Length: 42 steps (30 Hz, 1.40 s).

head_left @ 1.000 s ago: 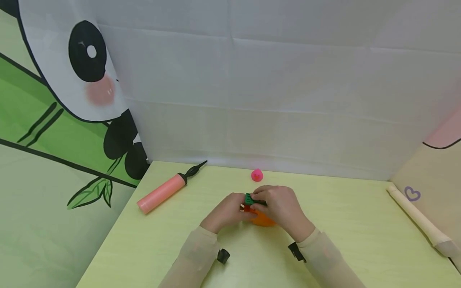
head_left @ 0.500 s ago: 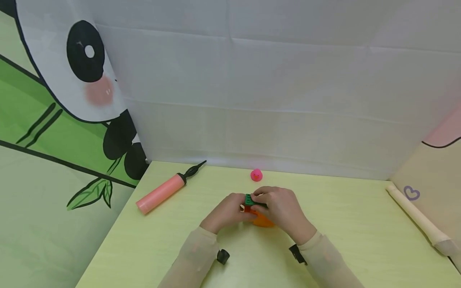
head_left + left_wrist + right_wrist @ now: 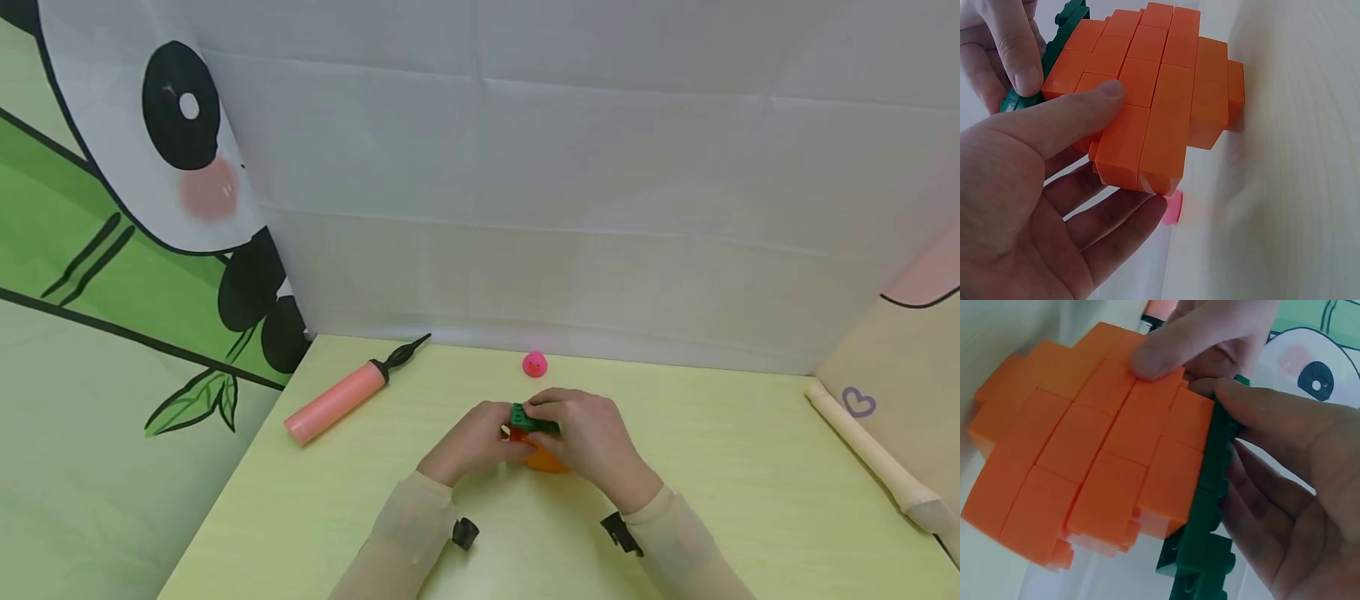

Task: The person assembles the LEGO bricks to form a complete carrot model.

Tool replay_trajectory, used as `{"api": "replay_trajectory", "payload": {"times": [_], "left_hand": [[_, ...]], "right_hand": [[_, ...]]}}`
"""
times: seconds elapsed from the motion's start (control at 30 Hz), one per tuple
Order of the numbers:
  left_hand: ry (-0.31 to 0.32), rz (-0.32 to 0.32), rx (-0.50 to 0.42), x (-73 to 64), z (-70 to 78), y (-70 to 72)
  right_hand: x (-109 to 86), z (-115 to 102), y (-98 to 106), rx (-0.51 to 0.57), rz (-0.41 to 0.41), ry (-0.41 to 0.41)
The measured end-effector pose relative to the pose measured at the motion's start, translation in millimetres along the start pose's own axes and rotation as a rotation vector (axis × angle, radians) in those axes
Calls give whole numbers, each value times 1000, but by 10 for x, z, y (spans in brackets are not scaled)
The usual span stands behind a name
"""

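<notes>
A build of stacked orange toy bricks [image 3: 1147,81] stands between the two hands, its stepped narrow end toward the tabletop. Green studded bricks [image 3: 1200,531] lie along its upper edge. The left hand [image 3: 480,437] grips the orange bricks, thumb pressed on the front face and fingers behind, as the left wrist view shows. At the top, the right hand [image 3: 588,433] pinches the green bricks between thumb and fingers. From the head view, the hands cover most of the build. Whether every green brick sits flush on the orange ones cannot be told.
A pink toy duck [image 3: 535,364] sits on the table beyond the hands. To the left lies a pink hand pump [image 3: 345,400] with a black nozzle. A white curtain [image 3: 540,208] closes the back, and a pale roll [image 3: 870,454] lies along the right edge.
Both hands keep their hold in nearly the same place. The right hand and the green bricks have shifted very slightly to the right.
</notes>
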<state>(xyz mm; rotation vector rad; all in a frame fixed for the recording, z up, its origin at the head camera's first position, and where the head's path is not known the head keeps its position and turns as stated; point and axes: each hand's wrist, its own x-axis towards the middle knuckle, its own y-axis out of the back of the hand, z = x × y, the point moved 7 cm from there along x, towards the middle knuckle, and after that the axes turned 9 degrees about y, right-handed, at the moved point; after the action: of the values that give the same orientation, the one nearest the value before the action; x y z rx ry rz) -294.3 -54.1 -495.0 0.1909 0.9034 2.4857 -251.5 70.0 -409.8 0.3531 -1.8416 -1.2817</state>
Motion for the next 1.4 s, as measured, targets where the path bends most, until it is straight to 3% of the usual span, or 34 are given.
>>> {"api": "replay_trajectory", "payload": {"times": [0.23,0.43,0.73,0.97,1.4], "left_hand": [[-4,-9,-8,-33,-17,-4],[9,-15,-18,-78,-19,1],[-4,-19,-35,-127,-48,9],[-7,-29,-70,-169,-70,7],[-16,-41,-58,-218,-56,-10]], "right_hand": [[-25,50,-7,134,-43,-134],[-16,16,-18,144,-66,-175],[46,-150,-46,185,-124,-136],[25,-158,-80,219,-136,-141],[-1,-253,-30,160,-125,-126]]}}
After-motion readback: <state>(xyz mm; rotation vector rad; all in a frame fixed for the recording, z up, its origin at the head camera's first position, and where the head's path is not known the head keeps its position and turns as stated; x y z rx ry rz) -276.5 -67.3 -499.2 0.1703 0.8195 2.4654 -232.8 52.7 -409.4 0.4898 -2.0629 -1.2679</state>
